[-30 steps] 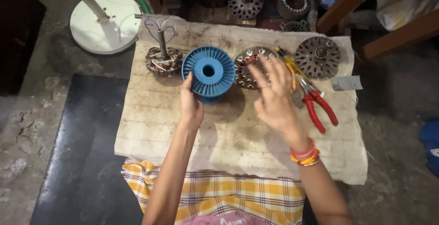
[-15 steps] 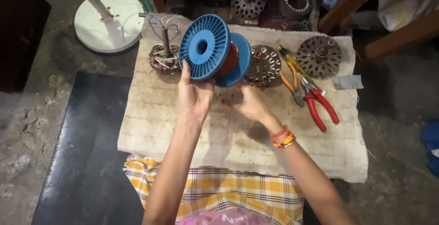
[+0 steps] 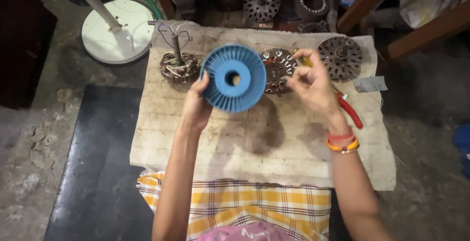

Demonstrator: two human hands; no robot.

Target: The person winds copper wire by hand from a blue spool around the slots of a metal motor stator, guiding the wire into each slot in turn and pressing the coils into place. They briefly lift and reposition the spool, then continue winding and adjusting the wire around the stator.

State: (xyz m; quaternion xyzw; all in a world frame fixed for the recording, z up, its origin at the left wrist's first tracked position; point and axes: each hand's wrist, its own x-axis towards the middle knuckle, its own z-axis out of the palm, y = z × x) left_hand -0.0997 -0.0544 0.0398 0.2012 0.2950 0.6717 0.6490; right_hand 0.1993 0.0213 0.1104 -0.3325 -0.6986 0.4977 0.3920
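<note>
Left hand grips the blue wire spool by its flange, raised above the cloth-covered board. Right hand pinches thumb to fingertips beside the wound stator, possibly on fine wire; unconfirmed. Advise steadying the spool, keeping any wire taut.

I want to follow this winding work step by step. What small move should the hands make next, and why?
Probably the right hand should draw its pinched fingertips further from the blue spool toward the stator. The left hand holds the spool tilted up off the cloth, its flange facing the camera, and the right fingers are pinched as if on a fine wire, which is too thin to see.
</note>
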